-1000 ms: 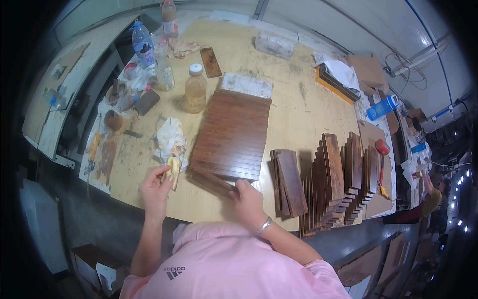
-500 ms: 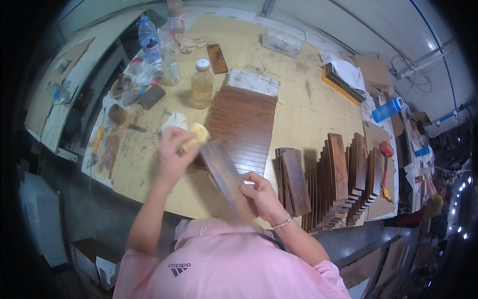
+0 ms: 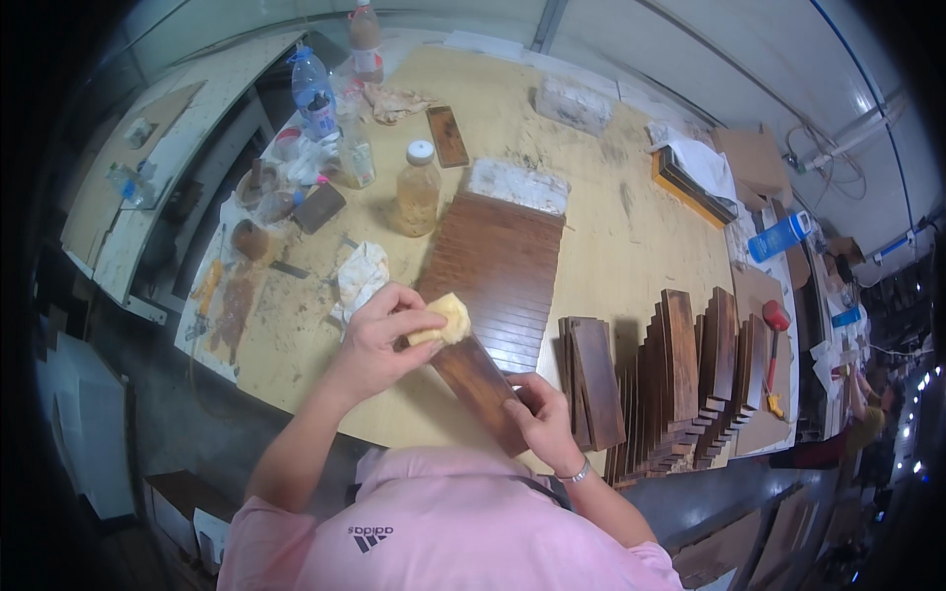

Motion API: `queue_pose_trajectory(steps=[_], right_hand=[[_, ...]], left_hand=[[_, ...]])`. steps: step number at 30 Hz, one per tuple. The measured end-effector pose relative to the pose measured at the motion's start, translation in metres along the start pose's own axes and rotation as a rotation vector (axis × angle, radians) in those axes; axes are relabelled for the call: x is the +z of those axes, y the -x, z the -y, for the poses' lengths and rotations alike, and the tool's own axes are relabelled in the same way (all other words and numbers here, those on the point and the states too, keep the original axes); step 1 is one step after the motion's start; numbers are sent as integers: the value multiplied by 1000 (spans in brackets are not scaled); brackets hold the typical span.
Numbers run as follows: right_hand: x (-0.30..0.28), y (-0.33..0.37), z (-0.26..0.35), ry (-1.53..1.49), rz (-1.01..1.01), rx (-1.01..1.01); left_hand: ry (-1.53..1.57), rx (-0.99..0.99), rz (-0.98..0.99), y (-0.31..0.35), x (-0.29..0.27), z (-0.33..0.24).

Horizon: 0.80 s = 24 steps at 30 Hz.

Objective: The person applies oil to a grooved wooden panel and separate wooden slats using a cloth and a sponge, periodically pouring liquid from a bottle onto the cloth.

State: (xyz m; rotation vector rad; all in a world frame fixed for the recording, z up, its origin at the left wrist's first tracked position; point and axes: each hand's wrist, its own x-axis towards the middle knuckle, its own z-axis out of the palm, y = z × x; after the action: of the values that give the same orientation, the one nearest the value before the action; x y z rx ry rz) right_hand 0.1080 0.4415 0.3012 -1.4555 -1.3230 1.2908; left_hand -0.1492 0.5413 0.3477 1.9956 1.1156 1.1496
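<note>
My left hand [image 3: 386,340] pinches a yellow sponge [image 3: 448,320] against the far end of a dark brown wooden board [image 3: 480,387]. Around the board's near right edge, my right hand [image 3: 542,419] is closed, thumb on the top face. The board is held tilted above the table's front edge. Just beyond it lies a row of overlapping brown boards [image 3: 498,261], with a white block [image 3: 517,185] at its far end. To the right of my right hand, several similar boards [image 3: 596,384] lean together in standing stacks.
A capped bottle of yellowish liquid [image 3: 419,192] stands left of the row, near a crumpled white cloth [image 3: 362,276]. Water bottles [image 3: 313,91] and a dark block [image 3: 319,207] crowd the left side. A red-headed mallet [image 3: 775,317] lies at the right edge. Another person [image 3: 852,419] is at far right.
My left hand has brought the sponge right and down onto the board's far end. My right hand still grips the board, which sits slightly lower right in view.
</note>
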Motion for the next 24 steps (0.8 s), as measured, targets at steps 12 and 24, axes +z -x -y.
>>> queue_pose_trajectory(steps=[12, 24], right_hand=[[-22, 0, -14, -205, 119, 42], [-22, 8, 8, 50, 101, -68]], left_hand=[[22, -58, 66, -5, -26, 17], [269, -16, 385, -9, -31, -16]])
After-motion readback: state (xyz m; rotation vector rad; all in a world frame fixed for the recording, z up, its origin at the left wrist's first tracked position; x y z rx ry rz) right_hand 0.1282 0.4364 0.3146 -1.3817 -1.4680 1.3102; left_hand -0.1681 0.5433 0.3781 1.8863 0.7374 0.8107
